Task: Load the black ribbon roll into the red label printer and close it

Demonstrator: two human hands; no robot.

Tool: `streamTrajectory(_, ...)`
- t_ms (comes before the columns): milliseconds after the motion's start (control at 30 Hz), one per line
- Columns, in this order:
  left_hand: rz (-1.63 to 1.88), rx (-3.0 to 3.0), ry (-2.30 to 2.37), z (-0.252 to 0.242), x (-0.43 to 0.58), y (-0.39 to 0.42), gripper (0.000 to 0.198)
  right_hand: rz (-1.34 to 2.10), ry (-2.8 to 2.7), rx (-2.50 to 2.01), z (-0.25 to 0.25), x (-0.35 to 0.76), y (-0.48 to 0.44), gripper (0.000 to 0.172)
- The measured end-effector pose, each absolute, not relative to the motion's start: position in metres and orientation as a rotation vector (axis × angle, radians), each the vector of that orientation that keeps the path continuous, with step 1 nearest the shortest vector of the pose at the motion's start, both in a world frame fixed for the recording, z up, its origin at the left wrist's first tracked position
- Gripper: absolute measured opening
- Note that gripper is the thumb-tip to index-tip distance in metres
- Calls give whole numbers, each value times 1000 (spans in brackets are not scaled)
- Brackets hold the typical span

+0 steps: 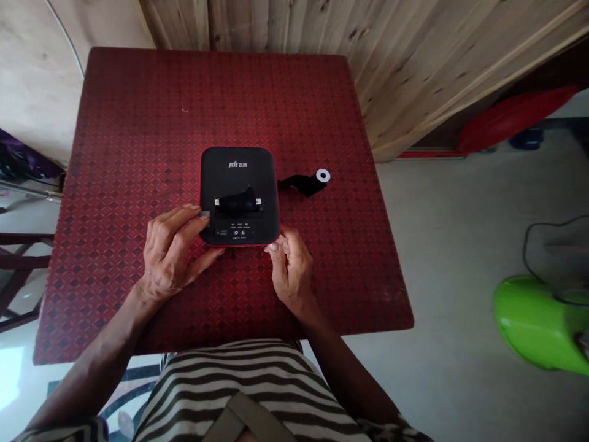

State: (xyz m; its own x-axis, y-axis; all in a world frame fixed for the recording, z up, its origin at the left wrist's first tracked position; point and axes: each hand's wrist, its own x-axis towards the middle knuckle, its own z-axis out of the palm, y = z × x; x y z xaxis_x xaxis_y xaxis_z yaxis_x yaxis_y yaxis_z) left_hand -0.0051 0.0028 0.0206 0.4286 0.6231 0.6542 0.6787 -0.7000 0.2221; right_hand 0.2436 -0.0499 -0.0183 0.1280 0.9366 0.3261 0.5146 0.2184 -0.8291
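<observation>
A black box-shaped printer (238, 166) with rounded corners, a red rim and white lettering lies on the table in front of me. A dark curled piece (239, 199) stands up from the slot across its top. My left hand (173, 245) grips the left front corner, fingertips beside a small grey patch (205, 217) and thumb along the front edge. At the right front corner my right hand (291, 264) holds the printer between bent fingers and thumb. A black strip runs from behind the printer's right side to a small black roll (313, 183) with a white ring end.
The table (322, 276) has a red patterned cover. Wooden boards (285, 24) stand along its far side. To the right, on the floor, is a green plastic stool or tub (529, 319) with a dark cable near it. Dark chair parts (23, 261) show at left.
</observation>
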Motion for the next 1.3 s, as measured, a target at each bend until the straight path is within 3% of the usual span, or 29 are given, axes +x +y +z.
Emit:
streamTrajectory(533,-1013,-2632,-1230,31,-11,1,65,546,-1556,-1418,-19,245,-47,23)
streamTrajectory(833,-955,-2692,-1384,46,-11,3,44,465,-1605,-1449,-18,245,-46,23)
streamTrajectory(1033,-984,-2652,-1300,44,-11,7,41,500,-1590,-1437,-18,244,-48,21)
streamTrajectory(1133,-1031,-2668,-1305,39,-9,7,35,413,-1568,-1435,-4,250,-46,24)
streamTrajectory(1300,-1123,-2680,-1249,29,-7,7,52,110,-1834,-1313,48,255,-5,27)
